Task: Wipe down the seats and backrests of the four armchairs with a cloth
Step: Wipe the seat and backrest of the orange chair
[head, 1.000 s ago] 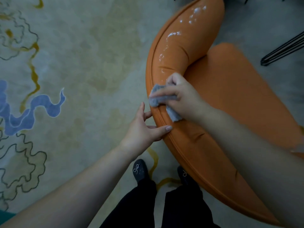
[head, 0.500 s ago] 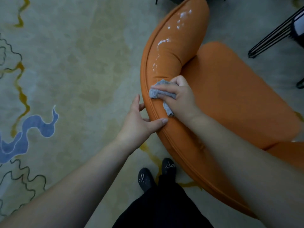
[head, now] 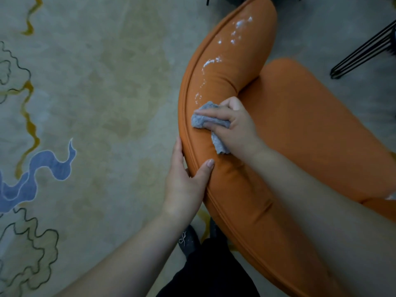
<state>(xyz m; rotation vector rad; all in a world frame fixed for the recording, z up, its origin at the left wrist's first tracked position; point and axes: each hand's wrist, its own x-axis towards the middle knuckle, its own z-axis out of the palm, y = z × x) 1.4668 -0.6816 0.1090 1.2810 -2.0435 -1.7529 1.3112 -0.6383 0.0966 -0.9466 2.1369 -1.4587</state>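
Observation:
An orange armchair fills the right half of the view, its curved padded backrest arching from the top centre down to the lower right, its seat to the right. White foam streaks run along the backrest's upper part. My right hand presses a crumpled grey cloth on the top of the backrest, just below the lowest foam spots. My left hand grips the backrest's outer edge below the cloth, thumb on top, fingers behind.
A beige carpet with blue, gold and dark wavy lines covers the floor on the left. Black wire legs of another piece of furniture stand at the upper right. My dark shoes and trousers are beside the chair's back.
My right hand has slid the cloth a little further up the backrest toward the foam. My left hand keeps its hold on the edge. The view has shifted slightly.

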